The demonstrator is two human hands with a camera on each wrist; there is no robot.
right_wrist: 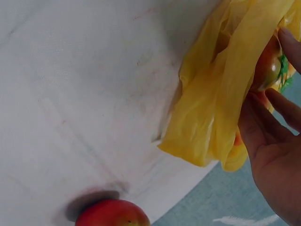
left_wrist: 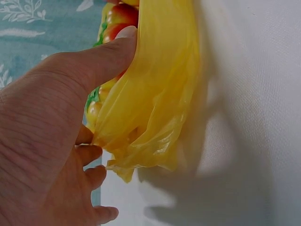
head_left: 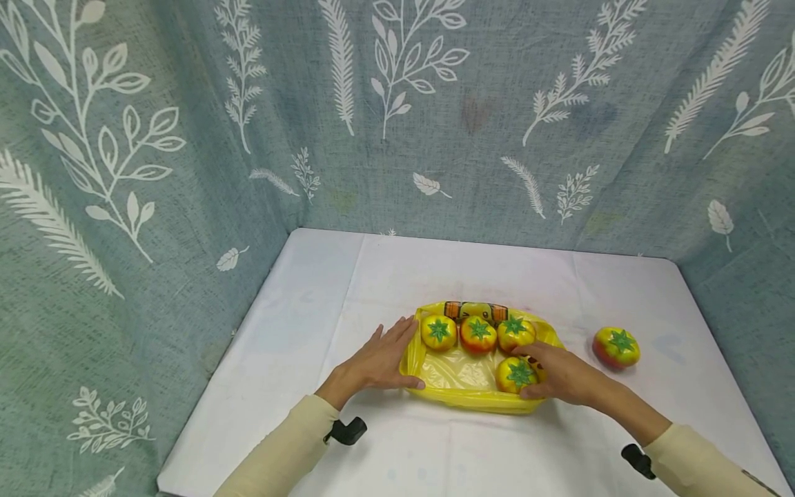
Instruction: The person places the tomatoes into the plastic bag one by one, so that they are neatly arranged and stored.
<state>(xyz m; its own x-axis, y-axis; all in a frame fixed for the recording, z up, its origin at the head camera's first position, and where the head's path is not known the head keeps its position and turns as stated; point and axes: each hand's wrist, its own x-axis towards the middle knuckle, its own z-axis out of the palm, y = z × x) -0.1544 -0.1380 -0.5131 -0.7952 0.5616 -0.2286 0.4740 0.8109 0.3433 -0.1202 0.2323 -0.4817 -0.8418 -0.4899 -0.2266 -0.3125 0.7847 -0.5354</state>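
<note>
A yellow plastic bag point(head_left: 459, 397) lies spread open on the table, its rim folded into low walls. Inside sit several yellow-and-red tomatoes with green star-shaped tops: a left one point(head_left: 439, 333), a middle one point(head_left: 478, 335) and a right one point(head_left: 515, 334) along the back. Another tomato point(head_left: 517, 373) is at the front right, between the thumb and fingers of my right hand point(head_left: 562, 373). My left hand point(head_left: 385, 359) rests against the bag's left side, fingers spread and thumb point(left_wrist: 120, 47) at the front rim. In the left wrist view, the bag point(left_wrist: 160, 89) partly hides the tomatoes.
One more tomato point(head_left: 616, 348) lies outside the bag, right of my right hand. A white cloth covers the table point(head_left: 323, 304). Blue-green curtains point(head_left: 435, 166) with white leaf prints hang behind it and along the sides.
</note>
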